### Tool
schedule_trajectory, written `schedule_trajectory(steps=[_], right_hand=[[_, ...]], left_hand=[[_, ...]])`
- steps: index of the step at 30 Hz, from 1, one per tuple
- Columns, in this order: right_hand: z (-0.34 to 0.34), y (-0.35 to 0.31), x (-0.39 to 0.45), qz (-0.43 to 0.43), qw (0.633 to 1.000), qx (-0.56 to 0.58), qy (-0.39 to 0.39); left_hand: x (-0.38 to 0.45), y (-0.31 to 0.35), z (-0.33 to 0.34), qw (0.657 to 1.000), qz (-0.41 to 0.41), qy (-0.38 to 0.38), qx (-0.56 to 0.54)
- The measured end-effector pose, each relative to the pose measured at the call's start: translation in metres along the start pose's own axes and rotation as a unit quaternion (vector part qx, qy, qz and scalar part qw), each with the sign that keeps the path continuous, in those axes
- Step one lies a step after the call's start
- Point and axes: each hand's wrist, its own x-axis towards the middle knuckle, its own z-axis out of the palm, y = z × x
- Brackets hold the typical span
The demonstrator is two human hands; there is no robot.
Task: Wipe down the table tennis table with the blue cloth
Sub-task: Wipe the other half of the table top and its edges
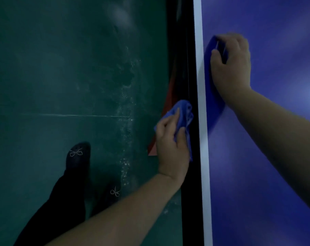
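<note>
Seen from a head-worn camera looking down, dimly lit: nearest the viewer, two bare forearms reach forward and a dark trouser leg with two dark shoes, each bearing a small sparkly bow, stands on a scuffed green floor at the left. The left hand is closed around a bunched blue cloth, fingers and thumb pinching the folds together, and presses it against the black side edge of the table tennis desk, below the playing surface. A reddish shape shows under that edge; what it is cannot be told. To the right runs the white sideline, then the blue desk top, glossy with soft reflections. Farther away, the right hand rests on the blue top just inside the line, fingers curled; a dark blue patch lies beneath it, either a second cloth or its shadow, impossible to say which. The cloth looks soft, light and limp, likely to fold and slide easily, so it seems best held bunched in the palm as it is here, with steady pressure flat against the surface.
</note>
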Motion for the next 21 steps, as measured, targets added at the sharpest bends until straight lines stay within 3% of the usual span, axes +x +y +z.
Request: schedule_trajectory(steps=[7,14,19,21], right_hand=[[0.012,-0.008,0.045,0.015,0.999,0.000,0.036],[0.013,-0.008,0.045,0.037,0.999,0.004,0.032],[0.014,-0.008,0.045,0.036,0.999,0.003,0.036],[0.014,-0.008,0.044,0.039,0.999,0.006,0.037]], left_hand=[[0.149,0.055,0.028,1.000,-0.001,0.005,0.009],[0.063,0.050,0.010,0.999,-0.018,-0.036,0.024],[0.195,0.083,0.037,1.000,-0.011,-0.013,0.026],[0.213,0.090,0.043,1.000,-0.004,-0.006,0.020]])
